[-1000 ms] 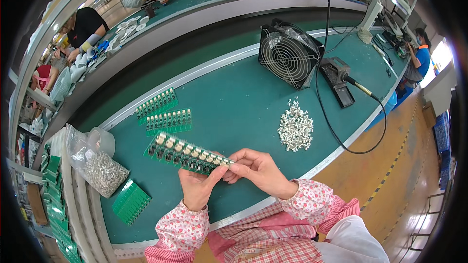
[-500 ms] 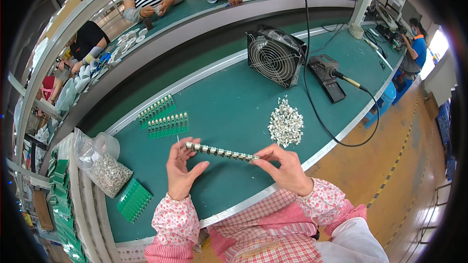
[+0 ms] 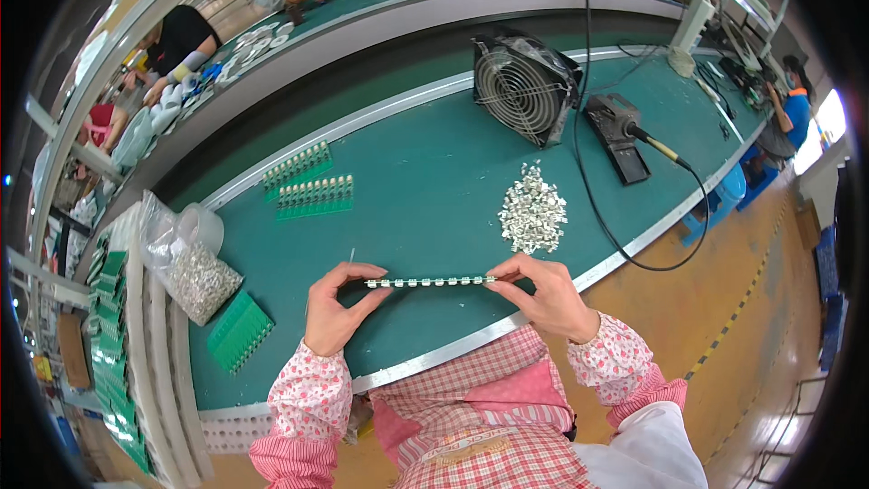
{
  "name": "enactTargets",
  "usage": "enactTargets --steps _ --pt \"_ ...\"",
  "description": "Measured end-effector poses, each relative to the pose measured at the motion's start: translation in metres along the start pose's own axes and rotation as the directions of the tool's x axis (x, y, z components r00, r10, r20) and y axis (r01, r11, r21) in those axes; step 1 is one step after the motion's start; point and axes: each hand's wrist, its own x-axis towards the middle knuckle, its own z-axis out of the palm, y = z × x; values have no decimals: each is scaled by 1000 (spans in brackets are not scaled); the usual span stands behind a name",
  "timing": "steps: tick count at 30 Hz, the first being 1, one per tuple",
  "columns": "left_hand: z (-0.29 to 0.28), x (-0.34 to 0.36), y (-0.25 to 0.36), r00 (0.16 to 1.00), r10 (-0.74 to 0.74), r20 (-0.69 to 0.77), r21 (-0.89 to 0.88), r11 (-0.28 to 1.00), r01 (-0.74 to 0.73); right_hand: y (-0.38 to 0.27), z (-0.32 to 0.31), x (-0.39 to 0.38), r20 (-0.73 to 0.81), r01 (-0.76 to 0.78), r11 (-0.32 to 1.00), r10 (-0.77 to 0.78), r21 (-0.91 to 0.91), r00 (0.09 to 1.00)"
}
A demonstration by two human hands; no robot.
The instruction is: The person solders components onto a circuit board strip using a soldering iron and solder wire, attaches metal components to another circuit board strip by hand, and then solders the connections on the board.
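Observation:
Between my two hands a narrow circuit board strip (image 3: 433, 282) is held edge-on, level, above the green table. A row of small white parts lines it. My left hand (image 3: 337, 301) pinches its left end between thumb and fingers, and a thin pale pin-like thing sticks up by those fingers. At the other end, my right hand (image 3: 543, 293) grips the strip between thumb and forefinger. Beyond the strip, to the right, lies a pile of small white connectors (image 3: 532, 210). Two populated board strips (image 3: 315, 196) rest at the far left.
Left of my hands are a stack of green boards (image 3: 239, 330), a plastic bag of small parts (image 3: 204, 285) and a clear cup (image 3: 205, 225). A fan (image 3: 520, 91) and a soldering iron in its stand (image 3: 625, 140) occupy the back right, with a black cable (image 3: 588, 208) hanging nearby. Co-workers sit across.
The strip has turned from slanting down to the right to nearly level, now edge-on. My left fingers have closed on its left end. The whole view has shifted slightly.

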Motion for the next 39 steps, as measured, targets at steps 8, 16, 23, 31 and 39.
enactTargets --steps 8,16,23,31,39 --pt "4 -13 4 998 60 -1 195 979 -59 1 -14 2 77 65 994 -58 -87 995" --pt "12 -38 16 967 201 157 482 839 -253 5 -26 -7 217 261 906 -196 -334 956" --pt "17 -58 13 962 225 157 496 824 -274 4 -15 -28 185 385 794 -338 -471 923" --pt "30 -57 21 968 233 96 568 785 -246 5 -10 -36 166 369 753 -335 -545 927" --pt "51 -77 47 922 336 191 775 525 -352 -28 -9 -45 5 140 960 -143 -242 990"
